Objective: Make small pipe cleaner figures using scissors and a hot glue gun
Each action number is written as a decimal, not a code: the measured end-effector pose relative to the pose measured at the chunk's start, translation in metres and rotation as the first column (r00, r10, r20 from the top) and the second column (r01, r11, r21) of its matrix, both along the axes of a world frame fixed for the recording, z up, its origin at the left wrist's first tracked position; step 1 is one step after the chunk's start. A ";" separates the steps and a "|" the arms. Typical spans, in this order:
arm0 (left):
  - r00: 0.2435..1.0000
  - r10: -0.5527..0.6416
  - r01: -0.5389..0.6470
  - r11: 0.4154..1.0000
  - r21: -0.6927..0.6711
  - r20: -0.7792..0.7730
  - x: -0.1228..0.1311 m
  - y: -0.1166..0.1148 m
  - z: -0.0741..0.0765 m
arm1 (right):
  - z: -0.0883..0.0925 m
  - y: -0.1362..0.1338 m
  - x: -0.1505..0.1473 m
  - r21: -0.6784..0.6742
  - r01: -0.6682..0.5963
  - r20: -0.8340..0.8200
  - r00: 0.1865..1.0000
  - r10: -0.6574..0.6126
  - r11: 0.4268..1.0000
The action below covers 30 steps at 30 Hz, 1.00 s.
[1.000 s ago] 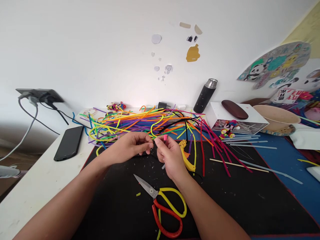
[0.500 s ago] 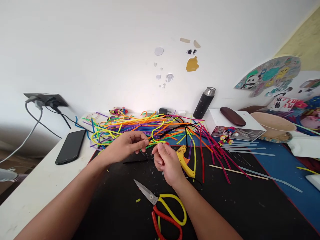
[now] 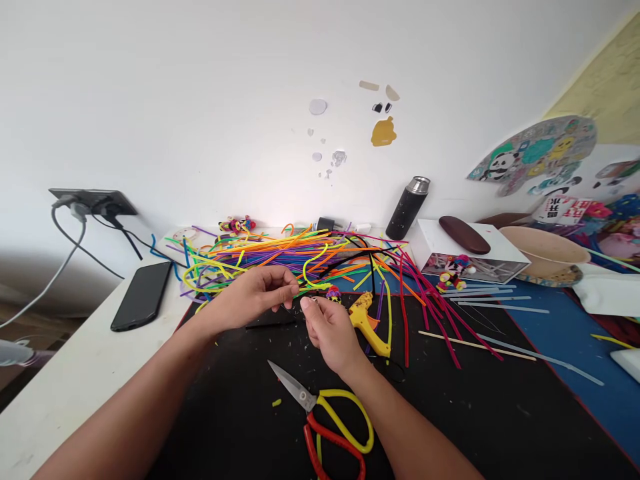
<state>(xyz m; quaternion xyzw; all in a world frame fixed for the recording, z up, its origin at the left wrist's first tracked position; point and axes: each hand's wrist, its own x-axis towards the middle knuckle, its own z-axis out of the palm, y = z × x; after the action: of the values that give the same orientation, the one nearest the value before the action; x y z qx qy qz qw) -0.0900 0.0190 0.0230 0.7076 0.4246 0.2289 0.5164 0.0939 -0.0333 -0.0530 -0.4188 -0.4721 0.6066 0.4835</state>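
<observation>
Above the black mat [image 3: 225, 400] my two hands meet, fingertips close together. My left hand [image 3: 267, 290] is closed in a pinch of thumb and forefinger; a small dark bit shows at the tips, too small to name. My right hand [image 3: 327, 330] is closed too, thumb pressed on curled fingers, and what lies in it is hidden. Just behind the right hand a small purple and red fuzzy figure [image 3: 334, 293] shows. A yellow glue gun [image 3: 370, 323] lies beside that hand. Nearer me rest scissors [image 3: 303, 397] with one yellow and one red handle, blades together.
A heap of coloured pipe cleaners [image 3: 270, 252] spreads along the wall. At right are a black thermos [image 3: 409, 208], a white box [image 3: 425, 247], clear glue sticks [image 3: 500, 298], a wooden stick [image 3: 475, 344] and a bowl [image 3: 545, 247]. A phone [image 3: 141, 295] lies at left.
My right hand has turned and shifted slightly, its thumb tip now nearer the left fingertips. The purple and red figure behind it shows more. My left hand has hardly moved.
</observation>
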 end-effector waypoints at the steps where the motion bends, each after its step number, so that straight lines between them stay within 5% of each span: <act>1: 1.000 -0.003 0.003 1.000 0.004 -0.006 0.000 0.000 0.000 | -0.002 0.000 0.000 0.000 0.007 0.019 1.000 -0.007 1.000; 30: 0.999 -0.048 0.048 0.999 -0.015 0.008 0.006 -0.006 0.000 | -0.004 -0.003 -0.009 -0.029 0.045 0.098 0.994 -0.042 0.999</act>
<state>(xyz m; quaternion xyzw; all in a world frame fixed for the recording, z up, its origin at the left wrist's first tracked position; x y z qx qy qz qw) -0.0835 0.0127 0.0229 0.7128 0.4072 0.2160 0.5286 0.0849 -0.0364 -0.0570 -0.4654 -0.4763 0.5820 0.4667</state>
